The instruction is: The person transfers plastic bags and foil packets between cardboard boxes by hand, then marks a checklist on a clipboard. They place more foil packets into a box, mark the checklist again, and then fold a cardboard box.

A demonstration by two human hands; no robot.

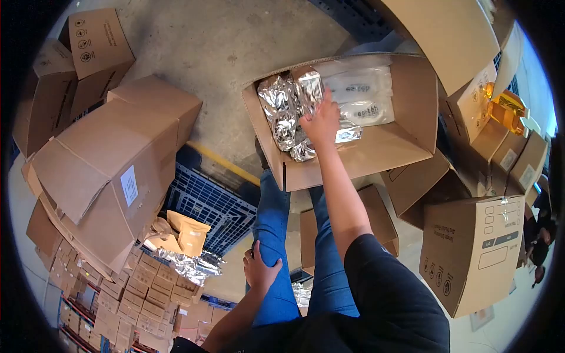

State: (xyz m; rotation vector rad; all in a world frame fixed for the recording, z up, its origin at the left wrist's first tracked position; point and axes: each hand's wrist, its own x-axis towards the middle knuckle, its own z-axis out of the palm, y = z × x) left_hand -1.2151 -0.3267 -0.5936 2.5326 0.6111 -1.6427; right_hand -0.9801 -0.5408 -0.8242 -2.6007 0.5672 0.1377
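Note:
My right hand (322, 122) reaches into an open cardboard box (371, 162) with its thumb and index finger spread apart. Its fingers are over a silver foil packet (310, 88) and seem to touch it; I see nothing gripped. More crinkled foil packets (275, 103) fill the left side of the box. White translucent pouches with dark print (365, 88) lie along its far side. My left hand (261, 270) rests on my knee, fingers apart, holding nothing.
Large cardboard boxes (112, 147) stand at the left, beside a blue plastic pallet (212, 203) with brown mailers (187, 232) and foil packets (191, 265). More boxes (471, 247) crowd the right. A carton flap (453, 35) juts in at upper right. Another box (379, 217) sits below my right arm.

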